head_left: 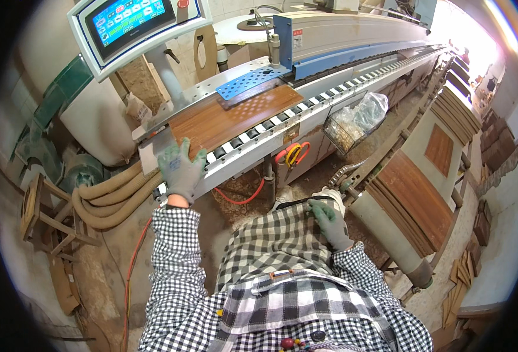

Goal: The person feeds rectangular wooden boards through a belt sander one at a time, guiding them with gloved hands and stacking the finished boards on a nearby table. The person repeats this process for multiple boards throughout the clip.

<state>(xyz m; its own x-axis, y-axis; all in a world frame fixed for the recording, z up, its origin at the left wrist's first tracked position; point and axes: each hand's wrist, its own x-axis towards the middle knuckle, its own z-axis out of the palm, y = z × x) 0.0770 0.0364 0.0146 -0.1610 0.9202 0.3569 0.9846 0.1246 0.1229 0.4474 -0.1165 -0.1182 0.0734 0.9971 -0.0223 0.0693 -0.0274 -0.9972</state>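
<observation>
My left hand (182, 171), in a grey and green glove, has its fingers spread at the near end of a brown wood-grain board (229, 120). The board lies along a long machine's bed beside a track of black and white pads (253, 131), its far part under a blue perforated plate (245, 81). My right hand (328, 224), gloved alike, is low in front of my checked apron, fingers loosely bent and apart, holding nothing that I can see.
A control screen (134, 28) hangs upper left. Hoses (97, 214) and a wooden stool (39, 217) are lower left. Scissors (294, 154) and a wire basket (344, 129) hang on the machine. At right, a roller rack (416, 265) holds stacked boards (429, 220).
</observation>
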